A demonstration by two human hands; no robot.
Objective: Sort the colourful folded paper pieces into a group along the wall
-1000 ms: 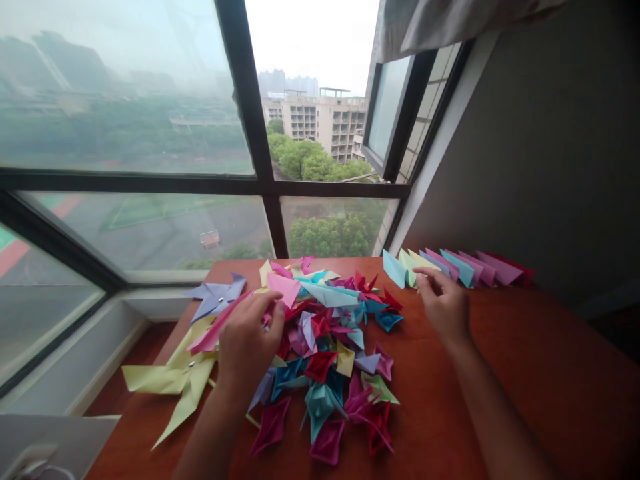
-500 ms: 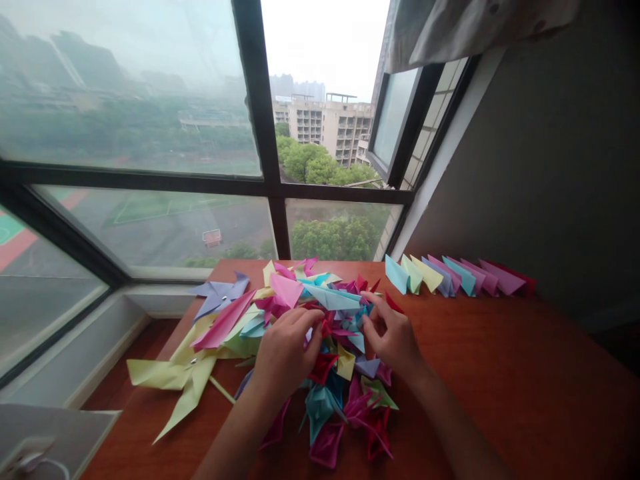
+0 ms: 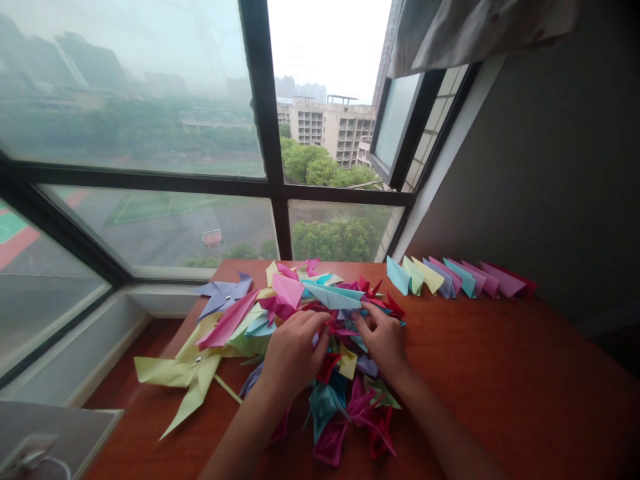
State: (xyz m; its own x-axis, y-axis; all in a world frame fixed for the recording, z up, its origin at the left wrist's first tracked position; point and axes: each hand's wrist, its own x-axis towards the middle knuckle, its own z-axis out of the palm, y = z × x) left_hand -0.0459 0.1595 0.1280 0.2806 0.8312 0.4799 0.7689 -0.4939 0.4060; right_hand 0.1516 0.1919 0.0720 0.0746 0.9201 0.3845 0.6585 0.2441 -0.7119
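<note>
A light blue paper airplane (image 3: 333,295) lies across the top of a heap of folded coloured paper. My right hand (image 3: 384,339) pinches the plane's right end between thumb and index finger. Over the middle of the heap, my left hand (image 3: 295,343) has its fingers curled together beside red and magenta folded pieces; what is between the fingertips is hidden. Below the hands lie a teal paper crane (image 3: 324,408) and a magenta paper crane (image 3: 366,405). A pink paper airplane (image 3: 230,321) rests left of my left hand.
A yellow pinwheel (image 3: 197,373) and a purple pinwheel (image 3: 225,295) lie at the left of the wooden table (image 3: 480,387). Several paper airplanes (image 3: 433,275) stand in a row at the back right. Windows (image 3: 330,227) rise behind the table; a wall (image 3: 550,200) is at right.
My right hand has drawn slightly lower and left, its thumb and index finger closing at the light blue plane's end. My left hand has shifted slightly right. The view has moved a little.
</note>
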